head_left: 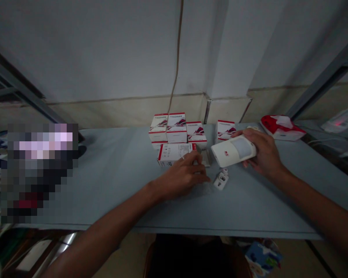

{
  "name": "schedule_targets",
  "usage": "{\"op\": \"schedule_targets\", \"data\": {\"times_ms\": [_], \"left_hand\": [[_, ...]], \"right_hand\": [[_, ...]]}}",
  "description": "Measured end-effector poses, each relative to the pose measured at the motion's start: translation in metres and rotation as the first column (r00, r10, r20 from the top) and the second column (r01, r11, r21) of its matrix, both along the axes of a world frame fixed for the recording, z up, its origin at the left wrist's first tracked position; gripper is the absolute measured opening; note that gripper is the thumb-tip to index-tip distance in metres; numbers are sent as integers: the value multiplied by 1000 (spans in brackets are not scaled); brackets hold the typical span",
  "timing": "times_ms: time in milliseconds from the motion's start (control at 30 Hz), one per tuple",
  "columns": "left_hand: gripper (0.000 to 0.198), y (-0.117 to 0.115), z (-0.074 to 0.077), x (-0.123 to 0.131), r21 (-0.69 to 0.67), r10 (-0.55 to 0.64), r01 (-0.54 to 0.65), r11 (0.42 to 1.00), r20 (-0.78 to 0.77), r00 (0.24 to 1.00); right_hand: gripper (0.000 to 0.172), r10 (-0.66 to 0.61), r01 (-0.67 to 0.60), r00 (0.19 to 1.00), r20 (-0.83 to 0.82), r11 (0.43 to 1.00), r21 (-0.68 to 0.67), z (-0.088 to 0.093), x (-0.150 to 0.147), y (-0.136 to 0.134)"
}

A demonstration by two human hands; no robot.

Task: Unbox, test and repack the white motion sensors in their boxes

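Observation:
My right hand (263, 150) is closed around a white motion detector (227, 152) with a pale sensor window and a small red mark, held tilted above the table. Over the middle of the table hovers my left hand (190, 173), fingers bent but apart, a ring on one of them. Nothing solid shows in its grip. Just right of its fingertips lies a small white plastic bracket (221, 180). What looks like clear plastic film lies faintly below those fingers. Behind the left hand, a white and red box (174, 151) lies on its side, its flap end open towards the right.
Several white and red boxes (176, 127) stand against the wall, with another box (225, 129) further right. A red and white packet (282, 126) lies at the back right of the grey table (118, 154). A blurred-out area covers the left end; metal posts flank both sides.

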State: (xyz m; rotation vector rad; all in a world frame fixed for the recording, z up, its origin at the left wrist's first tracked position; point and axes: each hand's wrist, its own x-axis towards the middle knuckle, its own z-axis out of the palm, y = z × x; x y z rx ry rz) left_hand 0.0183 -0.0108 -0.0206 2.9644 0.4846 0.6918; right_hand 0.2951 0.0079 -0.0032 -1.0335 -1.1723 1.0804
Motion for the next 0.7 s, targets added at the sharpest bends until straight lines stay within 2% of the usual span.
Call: {"op": "schedule_targets", "data": {"times_ms": [133,300,400,567,700], "left_hand": [[36,1,2,-2,27,-7,8,1000,-49,999],[20,0,-2,0,67,0,7,998,-99,995],[22,0,-1,0,69,17,-14,997,-36,999],[15,5,6,-1,43,45,-54,998,178,983],[13,7,10,-2,-29,36,-30,999,224,974]], "right_hand": [[25,23,-23,1000,3,1000,0,1,-1,-2],[23,1,-1,1000,8,1000,-5,1,-2,-3],[26,4,-4,1000,7,1000,4,0,-2,-3],[29,62,-62,998,14,998,-31,3,-4,-8],[30,130,-129,991,21,990,-50,6,-6,-13]]}}
